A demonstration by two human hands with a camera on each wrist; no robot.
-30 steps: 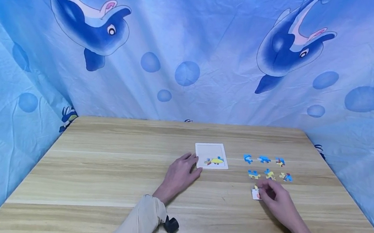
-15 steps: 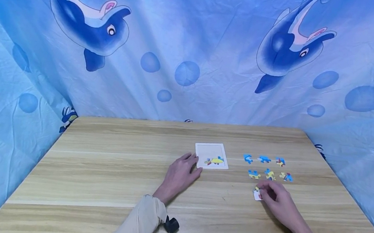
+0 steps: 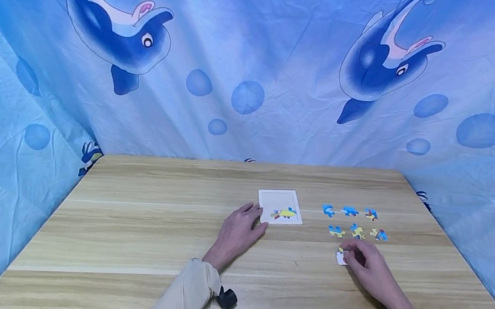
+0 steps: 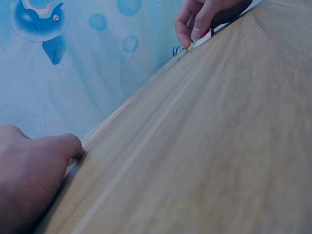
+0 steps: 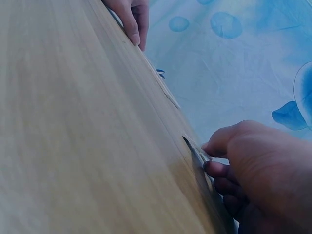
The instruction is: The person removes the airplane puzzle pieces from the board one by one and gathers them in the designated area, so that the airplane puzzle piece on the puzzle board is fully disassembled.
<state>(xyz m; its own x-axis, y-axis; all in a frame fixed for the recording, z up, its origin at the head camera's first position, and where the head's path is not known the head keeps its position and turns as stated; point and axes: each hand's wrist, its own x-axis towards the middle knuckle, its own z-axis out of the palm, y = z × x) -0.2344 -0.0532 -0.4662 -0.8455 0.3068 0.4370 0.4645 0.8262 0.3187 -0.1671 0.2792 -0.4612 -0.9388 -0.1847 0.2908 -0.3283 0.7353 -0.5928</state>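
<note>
My right hand (image 3: pixel 366 266) pinches a white puzzle piece (image 3: pixel 341 258) with yellow and red marks, low over the table. In the right wrist view, thumb and fingers close on the thin puzzle piece (image 5: pixel 199 154), seen nearly edge-on. My left hand (image 3: pixel 238 232) lies beside the white square puzzle frame (image 3: pixel 281 191), with fingertips at its lower left corner. Inside the frame, a yellow and blue picture part (image 3: pixel 287 213) lies along the bottom. The left wrist view shows the thumb (image 4: pixel 68 145) extended low at the table.
Two rows of loose puzzle pieces lie right of the frame, among them a blue piece (image 3: pixel 349 211) behind and a yellow-blue piece (image 3: pixel 336 232) in front. A dolphin-print curtain (image 3: pixel 251 43) hangs round the wooden table (image 3: pixel 136 244).
The pinched puzzle piece has shifted slightly to the right and turned a little in my right hand's fingers. My left hand and the frame have stayed put.
</note>
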